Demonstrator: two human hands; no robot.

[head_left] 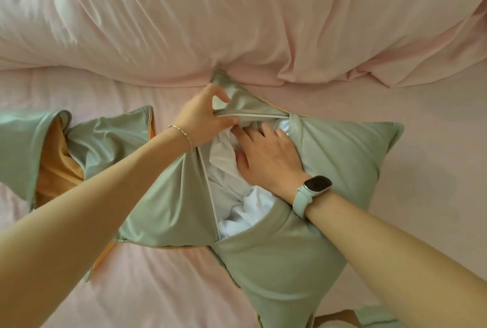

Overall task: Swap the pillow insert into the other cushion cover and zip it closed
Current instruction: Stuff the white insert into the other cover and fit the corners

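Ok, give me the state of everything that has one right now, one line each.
Green cushion cover: unzipped, gaping.
White insert: partly inside, bunched, showing through opening.
Empty cover: limp, orange lining exposed.
Left hand: pinches zipper edge.
Right hand: flat, pressing insert in.

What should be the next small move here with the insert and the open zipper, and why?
Probably the right hand should push the white pillow insert deeper into the green cushion cover. The insert bulges out through the open zipper, while the left hand grips the zipper edge at the far corner. The two edges likely cannot meet until that bulge is tucked in.
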